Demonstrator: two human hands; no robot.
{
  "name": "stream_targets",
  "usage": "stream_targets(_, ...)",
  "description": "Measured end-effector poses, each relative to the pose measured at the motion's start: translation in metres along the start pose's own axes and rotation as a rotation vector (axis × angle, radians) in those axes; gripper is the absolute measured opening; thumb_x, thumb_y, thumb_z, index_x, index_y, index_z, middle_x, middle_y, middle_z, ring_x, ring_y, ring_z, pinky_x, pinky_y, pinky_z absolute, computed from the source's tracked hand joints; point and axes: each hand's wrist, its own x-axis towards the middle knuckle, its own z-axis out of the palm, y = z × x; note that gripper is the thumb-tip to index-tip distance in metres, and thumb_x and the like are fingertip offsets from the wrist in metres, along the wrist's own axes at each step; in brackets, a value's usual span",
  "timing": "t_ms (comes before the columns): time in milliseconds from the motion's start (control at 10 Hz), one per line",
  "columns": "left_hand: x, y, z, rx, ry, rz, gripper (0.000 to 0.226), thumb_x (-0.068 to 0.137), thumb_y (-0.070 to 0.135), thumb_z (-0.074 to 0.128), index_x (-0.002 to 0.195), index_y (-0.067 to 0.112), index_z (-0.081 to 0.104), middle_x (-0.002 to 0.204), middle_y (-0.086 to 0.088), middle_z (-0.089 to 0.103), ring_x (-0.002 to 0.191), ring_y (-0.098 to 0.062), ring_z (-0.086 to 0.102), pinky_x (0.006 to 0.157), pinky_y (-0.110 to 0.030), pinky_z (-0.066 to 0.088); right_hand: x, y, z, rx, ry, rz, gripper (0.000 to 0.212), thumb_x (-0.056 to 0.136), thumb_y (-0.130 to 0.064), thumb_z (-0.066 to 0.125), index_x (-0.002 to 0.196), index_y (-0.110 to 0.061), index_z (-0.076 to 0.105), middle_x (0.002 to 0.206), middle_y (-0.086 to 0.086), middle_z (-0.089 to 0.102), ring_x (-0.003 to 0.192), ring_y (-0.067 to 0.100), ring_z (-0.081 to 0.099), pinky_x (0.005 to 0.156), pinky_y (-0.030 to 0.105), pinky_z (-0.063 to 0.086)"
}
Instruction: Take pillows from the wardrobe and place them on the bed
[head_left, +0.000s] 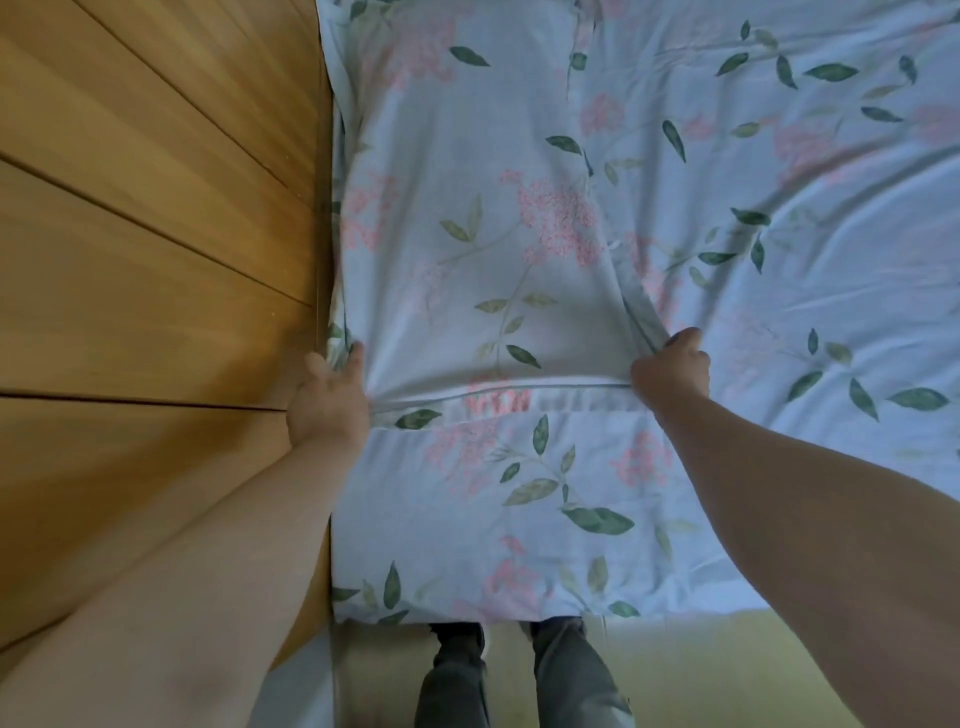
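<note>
A pillow (483, 249) in a pale blue case with pink flowers and green leaves lies flat on the bed (810, 291), whose sheet has the same print. It rests against the wooden headboard on the left. My left hand (330, 400) grips the pillow's near left corner. My right hand (672, 366) pinches its near right corner, bunching the fabric. The pillow's near edge shows as a piped seam between my hands. A second pillow seems to lie farther up, its edge near the top of the view.
A wooden panelled headboard (145, 234) fills the left side. The bed's near edge (467, 608) runs across the bottom, with my legs (519, 675) standing on a yellowish floor just below it.
</note>
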Motion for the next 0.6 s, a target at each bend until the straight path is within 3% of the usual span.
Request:
stream_targets(100, 0.0, 0.005, 0.013, -0.023, -0.033, -0.105, 0.065, 0.1, 0.032, 0.052, 0.159, 0.025, 0.024, 0.134, -0.018, 0.037, 0.105, -0.038, 0.055, 0.088, -0.043, 0.049, -0.008, 0.01, 0.018, -0.174, 0.021, -0.062, 0.037, 0.084, -0.009, 0.05, 0.119, -0.015, 0.04, 0.125, 0.019, 0.046, 0.111, 0.04, 0.052, 0.095, 0.048, 0.044)
stream_targets(200, 0.001, 0.009, 0.029, 0.019, -0.148, -0.21, 0.064, 0.099, 0.033, 0.052, 0.157, 0.02, 0.027, 0.136, -0.016, 0.036, 0.115, -0.036, 0.051, 0.097, -0.043, 0.044, -0.008, 0.021, 0.038, -0.4, -0.157, 0.064, 0.051, 0.087, -0.018, 0.055, 0.135, -0.02, 0.039, 0.132, 0.019, 0.04, 0.118, 0.038, 0.046, 0.101, 0.048, 0.038)
stream_targets(300, -0.001, 0.015, 0.031, 0.024, -0.185, -0.286, 0.057, 0.092, 0.033, 0.056, 0.145, 0.015, 0.042, 0.146, -0.018, 0.032, 0.129, -0.036, 0.042, 0.107, -0.043, 0.035, -0.007, 0.02, 0.043, -0.517, -0.184, 0.022, 0.051, 0.087, -0.023, 0.052, 0.137, -0.02, 0.04, 0.134, 0.017, 0.036, 0.119, 0.038, 0.043, 0.101, 0.048, 0.037)
stream_targets(400, -0.027, 0.031, 0.015, 0.02, -0.092, -0.122, 0.074, 0.089, 0.043, 0.062, 0.152, 0.015, 0.034, 0.16, -0.022, 0.018, 0.144, -0.039, 0.027, 0.119, -0.047, 0.026, -0.019, 0.008, 0.032, -0.218, -0.192, -0.261, 0.04, 0.096, -0.027, 0.047, 0.135, -0.025, 0.052, 0.133, 0.012, 0.054, 0.118, 0.031, 0.054, 0.096, 0.035, 0.044)
stream_targets(500, -0.048, 0.048, -0.029, -0.24, 0.104, 0.058, 0.054, 0.099, 0.032, 0.054, 0.148, 0.011, 0.043, 0.159, -0.019, 0.029, 0.142, -0.037, 0.037, 0.115, -0.047, 0.034, -0.049, -0.022, -0.006, 0.107, -0.155, -0.491, 0.032, 0.103, -0.027, 0.046, 0.129, -0.02, 0.063, 0.123, 0.001, 0.068, 0.108, 0.02, 0.063, 0.085, 0.023, 0.043)
stream_targets(600, -0.084, 0.059, -0.084, -0.579, 0.098, 0.238, 0.04, 0.105, 0.025, 0.047, 0.142, 0.011, 0.051, 0.148, -0.009, 0.046, 0.129, -0.026, 0.054, 0.107, -0.036, 0.043, -0.093, -0.043, -0.061, 0.28, -0.11, -0.612, 0.029, 0.102, -0.033, 0.049, 0.125, -0.024, 0.064, 0.115, -0.007, 0.072, 0.101, 0.01, 0.065, 0.082, 0.02, 0.045)
